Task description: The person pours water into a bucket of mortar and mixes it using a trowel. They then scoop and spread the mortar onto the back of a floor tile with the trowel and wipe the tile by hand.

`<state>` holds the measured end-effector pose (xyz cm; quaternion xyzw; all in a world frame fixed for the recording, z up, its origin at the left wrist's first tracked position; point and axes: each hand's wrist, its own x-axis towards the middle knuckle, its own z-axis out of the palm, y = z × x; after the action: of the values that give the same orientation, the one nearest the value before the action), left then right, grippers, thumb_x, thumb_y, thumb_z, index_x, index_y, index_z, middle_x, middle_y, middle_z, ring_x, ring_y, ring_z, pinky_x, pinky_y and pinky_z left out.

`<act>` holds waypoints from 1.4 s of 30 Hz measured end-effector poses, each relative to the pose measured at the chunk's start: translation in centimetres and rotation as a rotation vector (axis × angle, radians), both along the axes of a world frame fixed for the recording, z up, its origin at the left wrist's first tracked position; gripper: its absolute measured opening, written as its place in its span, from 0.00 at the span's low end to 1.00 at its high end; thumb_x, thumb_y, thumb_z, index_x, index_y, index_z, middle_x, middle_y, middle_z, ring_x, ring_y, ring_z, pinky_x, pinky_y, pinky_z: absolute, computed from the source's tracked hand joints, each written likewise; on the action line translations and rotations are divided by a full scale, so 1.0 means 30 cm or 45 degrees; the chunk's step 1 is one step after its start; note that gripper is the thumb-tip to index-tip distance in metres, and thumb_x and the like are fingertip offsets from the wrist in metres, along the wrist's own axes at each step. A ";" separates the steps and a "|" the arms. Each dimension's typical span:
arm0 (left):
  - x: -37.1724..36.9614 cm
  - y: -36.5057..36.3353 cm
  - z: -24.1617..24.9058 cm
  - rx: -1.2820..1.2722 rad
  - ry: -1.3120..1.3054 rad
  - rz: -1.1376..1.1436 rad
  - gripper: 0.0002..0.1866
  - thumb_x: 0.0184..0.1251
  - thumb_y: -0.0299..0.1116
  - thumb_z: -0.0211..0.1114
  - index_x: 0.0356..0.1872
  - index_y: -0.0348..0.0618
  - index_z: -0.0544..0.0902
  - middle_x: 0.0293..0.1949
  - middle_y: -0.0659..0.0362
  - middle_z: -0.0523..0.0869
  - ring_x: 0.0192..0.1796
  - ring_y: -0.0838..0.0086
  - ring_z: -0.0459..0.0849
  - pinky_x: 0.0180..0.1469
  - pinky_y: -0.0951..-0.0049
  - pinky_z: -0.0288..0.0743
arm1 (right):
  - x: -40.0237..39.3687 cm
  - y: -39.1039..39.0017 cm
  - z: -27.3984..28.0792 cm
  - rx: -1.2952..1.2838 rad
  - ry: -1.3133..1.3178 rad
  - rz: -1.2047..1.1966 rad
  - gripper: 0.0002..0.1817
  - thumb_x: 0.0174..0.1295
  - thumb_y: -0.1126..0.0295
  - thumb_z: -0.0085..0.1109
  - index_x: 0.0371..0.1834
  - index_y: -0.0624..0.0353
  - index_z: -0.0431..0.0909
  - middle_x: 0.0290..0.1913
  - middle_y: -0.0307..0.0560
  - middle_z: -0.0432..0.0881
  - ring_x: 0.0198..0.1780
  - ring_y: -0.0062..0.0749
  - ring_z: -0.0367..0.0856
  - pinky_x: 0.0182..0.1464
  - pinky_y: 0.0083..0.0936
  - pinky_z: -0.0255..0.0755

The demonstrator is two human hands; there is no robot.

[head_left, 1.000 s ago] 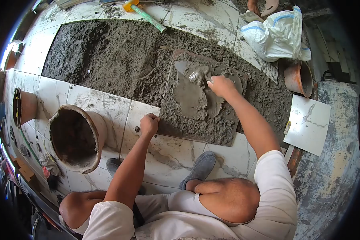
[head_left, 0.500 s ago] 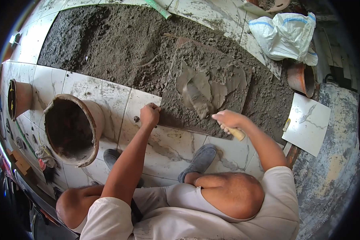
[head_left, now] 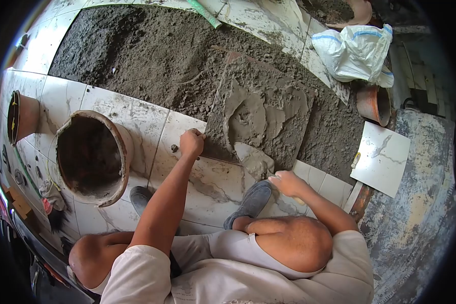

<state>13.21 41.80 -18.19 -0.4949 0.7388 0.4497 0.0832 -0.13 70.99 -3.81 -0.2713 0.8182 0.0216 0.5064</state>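
Observation:
A square tile [head_left: 289, 83], its upper face spread with wet grey mortar [head_left: 248, 114], lies tilted on the bed of loose mortar. My left hand [head_left: 191, 143] is closed on the tile's left corner. In my right hand [head_left: 288, 183] is the wooden handle of a trowel [head_left: 254, 160]. The trowel blade, coated with mortar, is at the tile's near edge, and its tip reaches over that edge.
A large mortar-crusted bucket [head_left: 126, 152] stands at the left, with a smaller bucket [head_left: 28, 116] beyond it. At the right are a white sack [head_left: 352, 53], an orange bucket [head_left: 368, 104], a cut white tile [head_left: 381, 158] and a stained board [head_left: 415, 202].
My right hand and the trowel have moved down toward my body, from the tile's middle to its near edge. The tile's near right side has shifted, uncovering more floor. My left hand keeps its grip.

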 end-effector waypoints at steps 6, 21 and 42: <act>-0.012 -0.009 0.045 0.185 -0.055 0.079 0.10 0.54 0.38 0.71 0.30 0.42 0.86 0.28 0.49 0.87 0.34 0.57 0.86 0.39 0.61 0.77 | -0.073 -0.238 0.003 -0.196 -0.218 -0.640 0.22 0.70 0.54 0.48 0.30 0.65 0.71 0.19 0.47 0.74 0.18 0.31 0.75 0.22 0.30 0.69; -0.005 -0.008 -0.002 0.098 -0.082 0.025 0.11 0.53 0.39 0.73 0.29 0.42 0.87 0.27 0.51 0.87 0.32 0.60 0.86 0.38 0.63 0.77 | -0.017 -0.201 -0.065 -0.129 0.416 0.203 0.20 0.67 0.52 0.50 0.39 0.61 0.76 0.34 0.63 0.83 0.40 0.58 0.83 0.43 0.48 0.78; 0.004 -0.014 0.000 0.087 0.020 -0.016 0.10 0.56 0.34 0.71 0.29 0.35 0.85 0.20 0.58 0.83 0.22 0.76 0.76 0.29 0.70 0.71 | -0.481 -0.368 -0.217 -0.146 0.400 -0.519 0.25 0.67 0.51 0.46 0.51 0.61 0.78 0.55 0.62 0.78 0.58 0.57 0.76 0.59 0.45 0.70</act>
<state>13.31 41.38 -18.19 -0.4837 0.7268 0.4778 0.0970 -14.55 59.95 -10.31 -0.1225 0.9244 -0.0854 0.3510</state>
